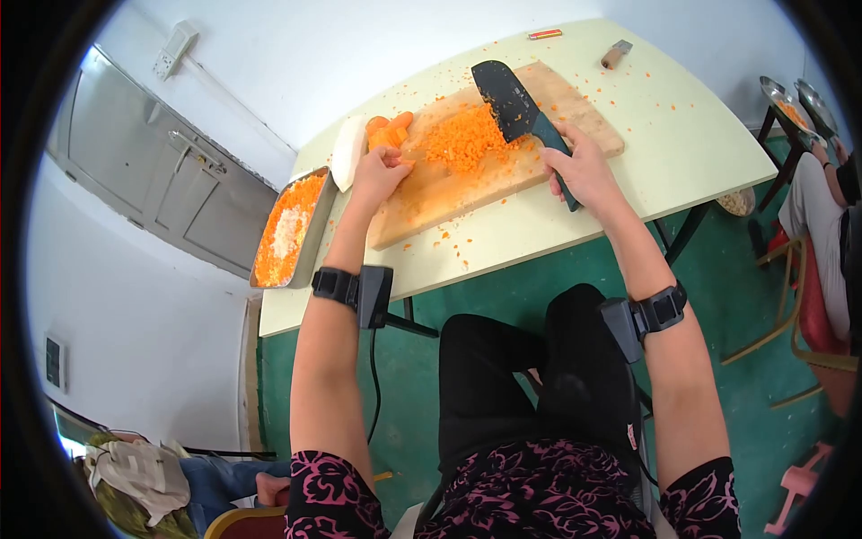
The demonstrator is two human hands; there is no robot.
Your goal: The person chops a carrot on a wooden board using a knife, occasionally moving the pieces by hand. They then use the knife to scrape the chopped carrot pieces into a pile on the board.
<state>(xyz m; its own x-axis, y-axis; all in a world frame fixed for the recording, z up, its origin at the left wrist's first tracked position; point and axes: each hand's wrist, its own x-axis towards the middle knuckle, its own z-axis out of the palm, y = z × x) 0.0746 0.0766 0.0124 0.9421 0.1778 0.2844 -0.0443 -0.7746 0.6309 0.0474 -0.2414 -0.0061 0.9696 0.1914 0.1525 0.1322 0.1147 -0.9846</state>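
My right hand point(582, 171) is closed round the dark green handle of a black-bladed knife point(508, 97). The blade lies against a heap of finely chopped carrot point(465, 139) on the wooden cutting board point(575, 108). At the board's left end, my left hand point(382, 172) has its thumb and fingers pinched together near a small orange piece; what they hold, if anything, is too small to make out. Larger carrot pieces point(388, 131) lie just beyond that hand, beside a long white vegetable point(347, 153).
A metal tray point(320, 216) of chopped carrot with a pale heap stands at the table's left edge. A peeler-like tool point(616, 56) and a small red packet point(544, 34) lie at the back. Other people sit at far right and lower left.
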